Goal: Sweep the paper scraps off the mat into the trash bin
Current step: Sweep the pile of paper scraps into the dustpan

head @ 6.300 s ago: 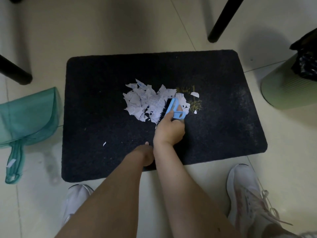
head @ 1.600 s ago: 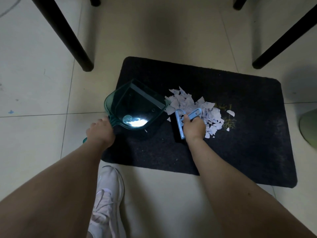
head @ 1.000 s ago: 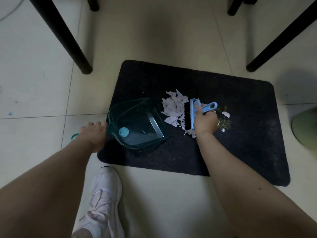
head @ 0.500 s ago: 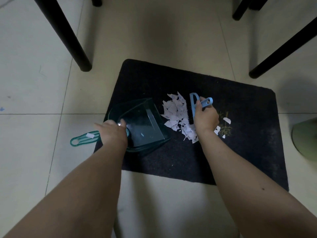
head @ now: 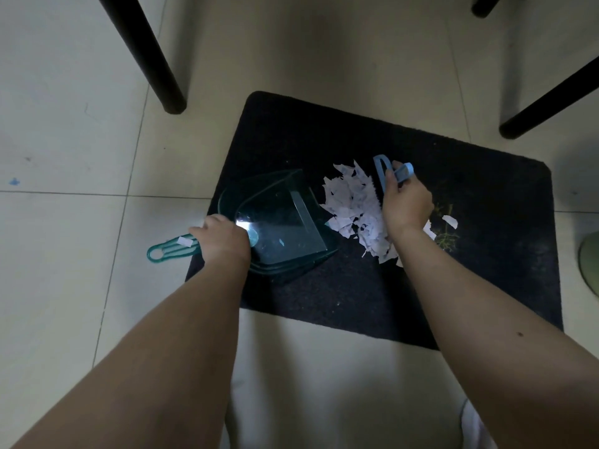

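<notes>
While the left hand (head: 223, 241) gripped the teal dustpan (head: 278, 222) at its handle, the right hand (head: 406, 205) held the blue brush (head: 382, 173), fingers curled around it, against the paper scraps (head: 353, 205) piled on the black mat (head: 470, 254) just beside the pan's mouth.

Glossy translucent plastic dustpan (head: 285, 222), matt fibrous mat (head: 372, 286), torn paper scraps (head: 353, 205), smooth tile floor (head: 64, 124).
</notes>
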